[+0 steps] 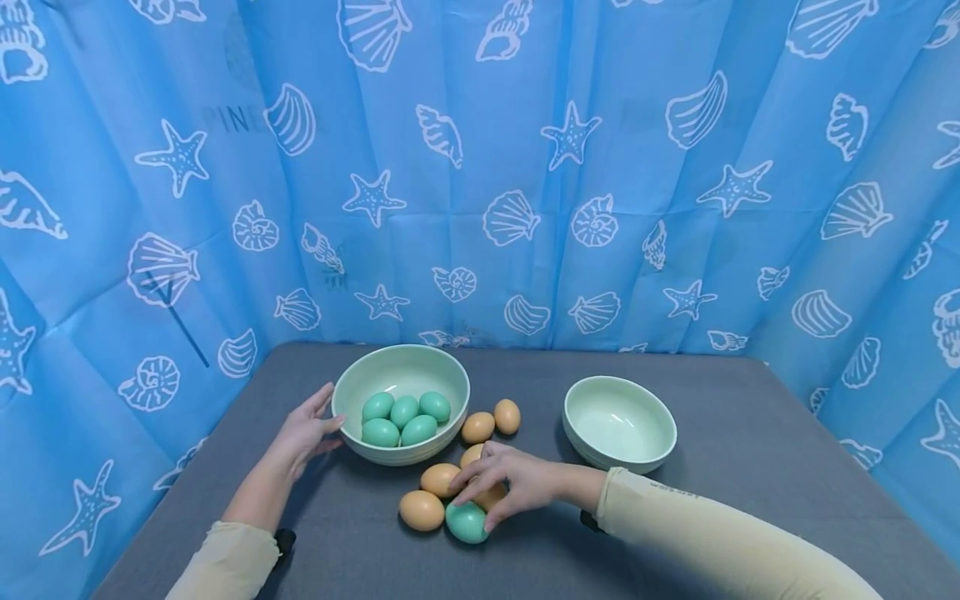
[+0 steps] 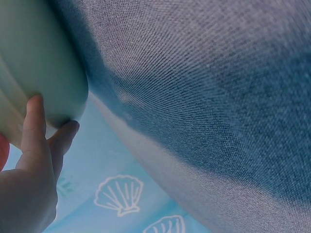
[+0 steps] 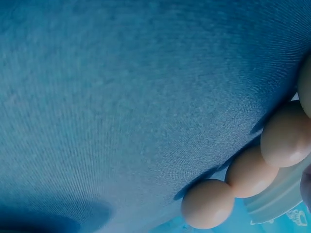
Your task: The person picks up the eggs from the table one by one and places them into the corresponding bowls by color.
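At the left, a large pale green bowl (image 1: 405, 367) holds several green eggs (image 1: 418, 430). My left hand (image 1: 303, 429) grips its left side, thumb at the rim; the left wrist view shows fingers (image 2: 35, 121) against the outer wall. Near the front of the table, my right hand (image 1: 521, 479) has thumb and fingertips around a green egg (image 1: 467, 523), pinching it. Brown eggs (image 1: 422, 510) lie close beside it, some partly covered by the hand. In the right wrist view several brown eggs (image 3: 207, 204) show in a row, while the pinched egg is out of sight.
A smaller pale green bowl (image 1: 619, 417) with nothing in it stands to the right, beyond the right forearm. Two brown eggs (image 1: 507, 417) lie by the large bowl's right side. The grey cloth-covered table (image 1: 720, 433) ends at a blue curtain (image 1: 480, 275) with shell prints.
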Demonstrator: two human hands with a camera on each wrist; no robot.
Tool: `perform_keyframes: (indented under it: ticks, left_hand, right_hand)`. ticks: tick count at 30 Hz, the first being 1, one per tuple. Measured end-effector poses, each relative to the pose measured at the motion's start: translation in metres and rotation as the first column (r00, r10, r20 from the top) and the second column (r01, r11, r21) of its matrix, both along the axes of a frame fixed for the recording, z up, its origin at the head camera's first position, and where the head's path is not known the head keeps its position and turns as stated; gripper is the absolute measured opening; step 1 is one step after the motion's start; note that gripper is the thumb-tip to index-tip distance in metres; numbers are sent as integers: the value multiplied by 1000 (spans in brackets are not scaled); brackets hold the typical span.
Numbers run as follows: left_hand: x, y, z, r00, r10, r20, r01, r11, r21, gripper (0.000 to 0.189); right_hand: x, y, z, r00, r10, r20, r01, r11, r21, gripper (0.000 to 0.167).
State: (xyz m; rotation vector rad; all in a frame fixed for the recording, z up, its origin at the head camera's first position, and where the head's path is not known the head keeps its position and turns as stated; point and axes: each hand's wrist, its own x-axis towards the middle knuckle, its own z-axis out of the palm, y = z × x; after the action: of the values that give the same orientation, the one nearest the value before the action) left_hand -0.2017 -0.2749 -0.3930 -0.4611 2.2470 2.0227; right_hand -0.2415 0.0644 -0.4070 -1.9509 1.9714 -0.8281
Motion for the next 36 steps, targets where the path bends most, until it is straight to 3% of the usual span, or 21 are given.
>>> perform_keyframes:
  ticks: [8, 18, 24, 36]
  left_hand:
    - [1, 0, 2, 1000, -10, 1, 10, 1000, 13, 70]
    - [1, 0, 0, 1000, -15, -9, 15, 1000, -2, 70]
    - [1, 0, -1, 1000, -3, -6, 3, 1000, 1, 70]
    - [1, 0, 0, 1000, -9, -10, 9, 1000, 4, 70]
  right_hand:
    - [1, -2, -3, 982, -4, -188, 6, 1000, 10, 44]
    - [2, -6, -6, 958, 21, -288, -21, 1000, 6, 49]
    - [2, -6, -6, 930, 17, -368, -12, 1000, 17, 49]
    - [3, -7, -7, 943, -12, -333, 5, 1000, -21, 40]
